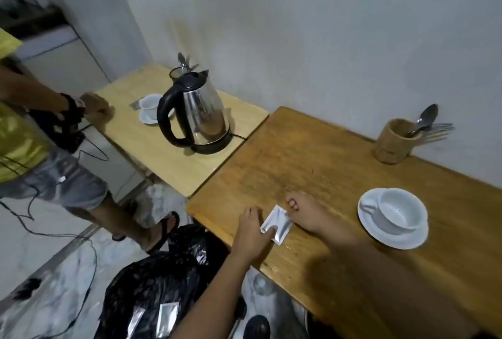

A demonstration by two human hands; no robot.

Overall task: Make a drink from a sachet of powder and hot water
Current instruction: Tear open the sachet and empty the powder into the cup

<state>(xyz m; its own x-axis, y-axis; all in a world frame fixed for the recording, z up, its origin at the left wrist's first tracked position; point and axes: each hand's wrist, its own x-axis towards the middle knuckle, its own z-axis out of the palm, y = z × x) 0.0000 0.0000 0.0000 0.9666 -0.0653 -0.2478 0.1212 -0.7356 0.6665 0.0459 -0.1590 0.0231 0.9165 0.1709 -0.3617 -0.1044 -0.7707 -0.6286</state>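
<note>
A silver sachet (277, 223) lies flat near the front left edge of the darker wooden table (312, 165). My left hand (251, 232) rests on its left side with the thumb pressing on the foil. My right hand (304, 213) touches the sachet's right edge with its fingertips. An empty white cup (399, 209) stands on a white saucer (391, 235) to the right. The steel kettle (197, 114) with a black handle sits on its base on the lighter table (173, 165) at the left.
A wooden holder (391, 140) with spoons and forks stands by the wall. A second cup and saucer (149, 109) sits behind the kettle. Another person (35, 148) stands at the left with a hand on the lighter table. A black bag (163, 279) with used sachets lies below.
</note>
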